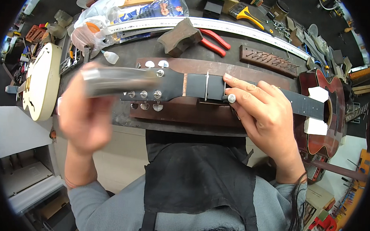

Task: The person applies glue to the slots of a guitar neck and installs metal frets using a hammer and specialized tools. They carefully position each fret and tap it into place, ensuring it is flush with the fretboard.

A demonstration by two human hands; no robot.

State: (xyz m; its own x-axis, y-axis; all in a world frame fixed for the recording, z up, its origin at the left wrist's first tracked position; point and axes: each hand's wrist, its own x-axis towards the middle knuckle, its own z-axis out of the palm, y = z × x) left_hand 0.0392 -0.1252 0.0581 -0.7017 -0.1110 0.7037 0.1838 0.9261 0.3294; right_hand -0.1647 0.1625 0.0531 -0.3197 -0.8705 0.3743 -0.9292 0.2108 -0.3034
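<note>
A guitar neck with a dark fretboard (196,86) lies across the bench, its black headstock (170,85) with silver tuners to the left. A metal fret (206,86) crosses the fretboard. My right hand (261,108) rests over the neck, fingers bent, the fingertips at the ends of a second thin metal fret (225,86). By those fingertips sits a small round silver knob (231,98); what it belongs to is hidden. My left hand (86,115) is raised above the headstock, closed round a long dark tool (120,81). Motion blurs both, so the tool's kind is unclear.
The neck lies over a brown board (177,113). Beyond are a dark notched block (180,37), red-handled pliers (215,42), a long ruler (238,29) and a drilled wooden block (268,60). The red-brown guitar body (334,140) is at right, a cream guitar body (42,82) at left.
</note>
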